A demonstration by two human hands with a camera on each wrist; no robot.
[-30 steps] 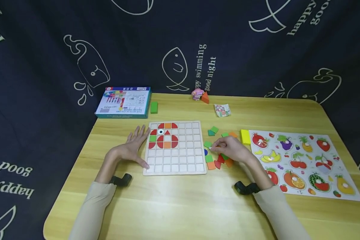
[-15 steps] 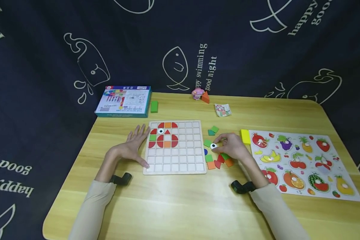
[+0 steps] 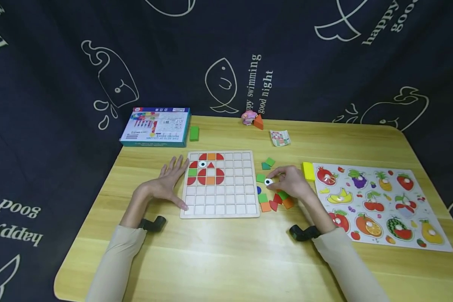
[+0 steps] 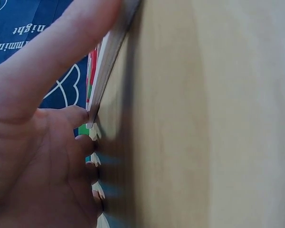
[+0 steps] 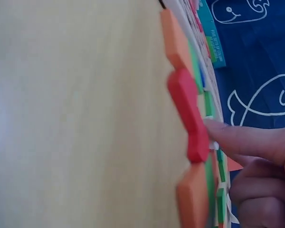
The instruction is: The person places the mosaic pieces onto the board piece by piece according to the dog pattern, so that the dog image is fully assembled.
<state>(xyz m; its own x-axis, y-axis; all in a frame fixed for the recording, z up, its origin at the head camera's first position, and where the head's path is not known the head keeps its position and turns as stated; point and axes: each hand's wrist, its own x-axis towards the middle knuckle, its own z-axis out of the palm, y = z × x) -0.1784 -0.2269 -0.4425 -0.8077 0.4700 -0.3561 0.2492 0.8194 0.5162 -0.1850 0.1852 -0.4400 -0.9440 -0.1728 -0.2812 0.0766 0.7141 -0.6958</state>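
A wooden grid board [image 3: 239, 201] lies mid-table, with red, orange and green tiles [image 3: 210, 180] and an eye tile [image 3: 202, 164] set in its upper left squares. My left hand [image 3: 160, 184] rests at the board's left edge with fingers spread, thumb on the lower corner. In the left wrist view the thumb and forefinger span the board's side. My right hand [image 3: 291, 181] pinches a white eye piece with a black dot [image 3: 268, 181] between thumb and forefinger, low among the loose tiles. From the right wrist, red tiles [image 5: 187, 109] partly hide the fingertips.
Loose green, orange, red and blue tiles [image 3: 266, 206] lie right of the board. Farther right are a yellow block [image 3: 308, 171] and a fruit puzzle sheet [image 3: 385, 209]. At the back are a box [image 3: 154, 128], a green block [image 3: 194, 134], a pink toy [image 3: 248, 118] and a small picture card [image 3: 280, 138].
The eye piece, mostly covered by the right fingers at first, now shows between them. The right hand shifted slightly; the left hand has stayed on the board's edge.
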